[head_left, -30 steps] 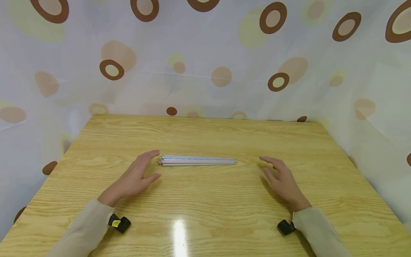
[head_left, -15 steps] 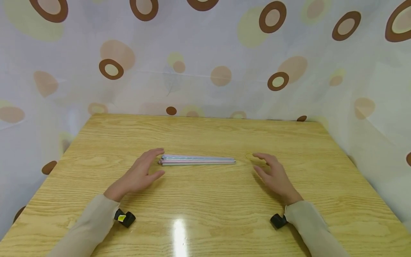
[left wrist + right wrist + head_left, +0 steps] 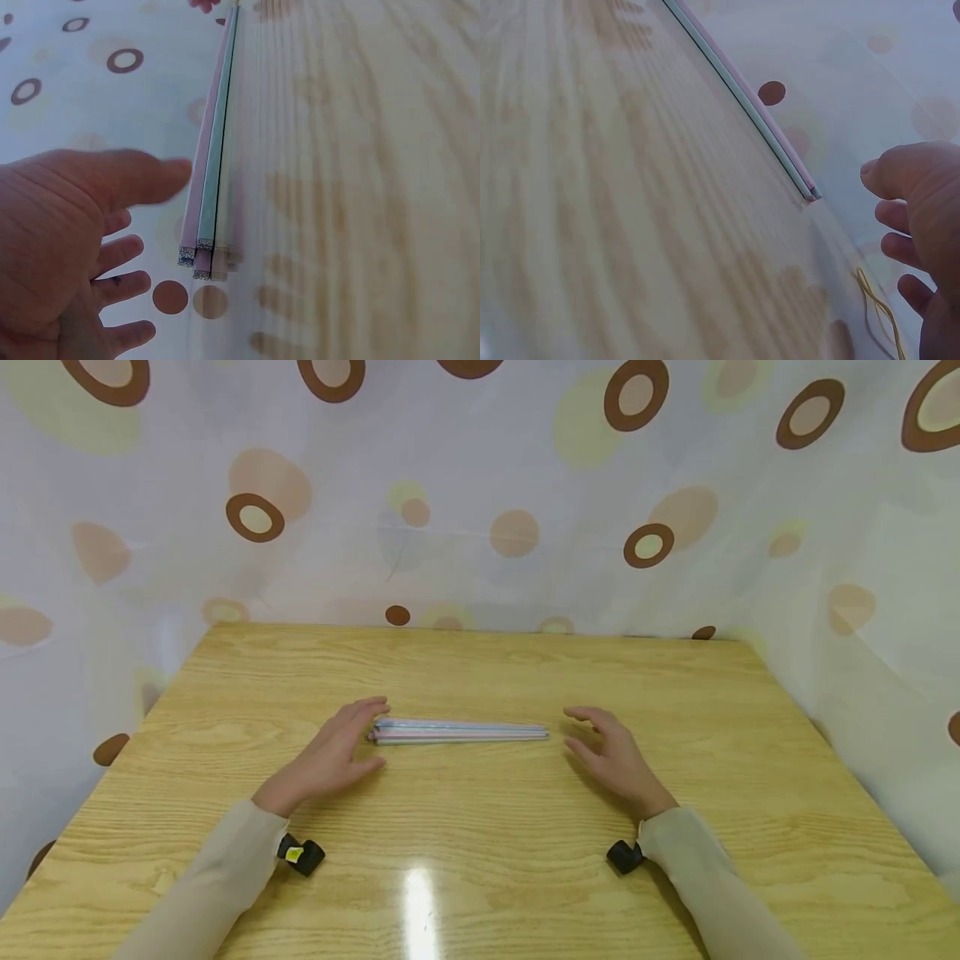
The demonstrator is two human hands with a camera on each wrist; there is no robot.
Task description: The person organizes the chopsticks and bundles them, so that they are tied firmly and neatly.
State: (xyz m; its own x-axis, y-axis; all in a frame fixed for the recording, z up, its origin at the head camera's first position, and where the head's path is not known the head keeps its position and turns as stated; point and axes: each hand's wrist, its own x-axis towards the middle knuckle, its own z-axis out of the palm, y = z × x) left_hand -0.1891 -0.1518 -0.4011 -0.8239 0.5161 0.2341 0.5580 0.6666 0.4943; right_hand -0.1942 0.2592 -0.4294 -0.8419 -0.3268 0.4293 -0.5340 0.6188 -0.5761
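A bundle of several long, thin pastel sticks [image 3: 461,732], pink, green and bluish, lies crosswise on the wooden table. My left hand [image 3: 326,756] hovers at its left end, thumb and fingers spread to either side of that end. In the left wrist view, the thumb [image 3: 142,178] is close beside the sticks [image 3: 212,157], whose squarish ends face the camera. My right hand [image 3: 615,764] is just past their right end, fingers relaxed and holding nothing. The right wrist view shows a thin yellow loop of cord [image 3: 881,304] on the table below that hand; the hand hides it in the head view.
The wooden table [image 3: 480,827] reaches back to a white curtain [image 3: 450,468] with brown and beige dots, which also hangs at both sides. Each sleeved wrist wears a small black camera, the left one [image 3: 302,854] with a yellow mark.
My right hand has moved left, over the yellow loop and close to the sticks' right end. My left hand has shifted slightly right and forward. The sticks have stayed in place.
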